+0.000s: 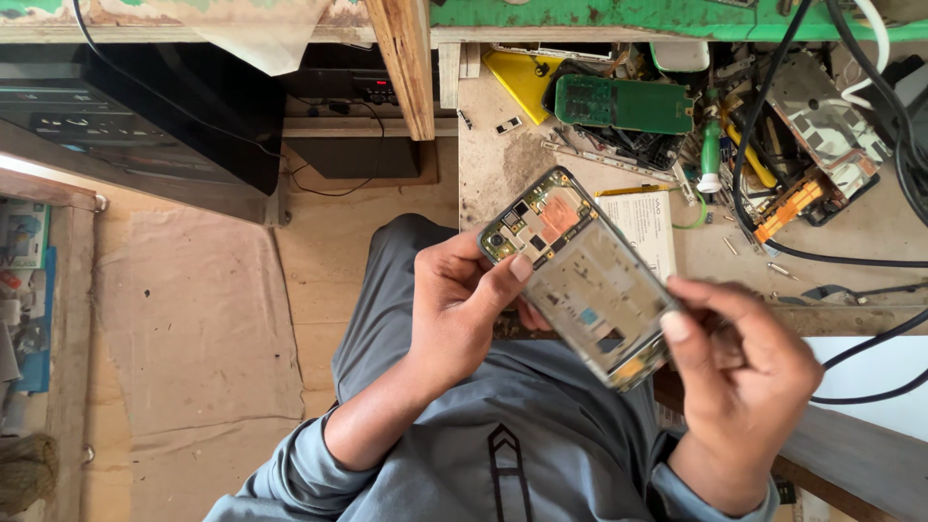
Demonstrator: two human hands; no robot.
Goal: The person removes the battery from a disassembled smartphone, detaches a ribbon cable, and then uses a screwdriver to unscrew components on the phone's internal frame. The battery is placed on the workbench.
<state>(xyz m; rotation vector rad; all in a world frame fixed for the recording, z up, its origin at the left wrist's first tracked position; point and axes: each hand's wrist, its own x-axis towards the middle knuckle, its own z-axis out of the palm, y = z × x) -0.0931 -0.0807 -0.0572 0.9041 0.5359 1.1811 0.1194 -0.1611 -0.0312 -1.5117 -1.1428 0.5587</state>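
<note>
Grey sleeves [387, 464], nearest the lens, lead up to both hands.

Item: opened phone frame [580, 275], back cover off, circuit board and copper patch exposed at its upper end; held tilted above the lap, just in front of the workbench [503, 174].

Left hand [459, 300]: fingers curled around the frame's left edge, thumb pressed on its face, gripping firmly.

Right hand [739, 372]: thumb and fingers pinching the frame's lower right corner, narrow hold.

Packages: white printed sheet [650, 227] lying flat on the bench, partly behind the frame.

Bench clutter, further right: green circuit board [623, 104], green-handled screwdriver [710, 155], black cables [831, 256].
</note>
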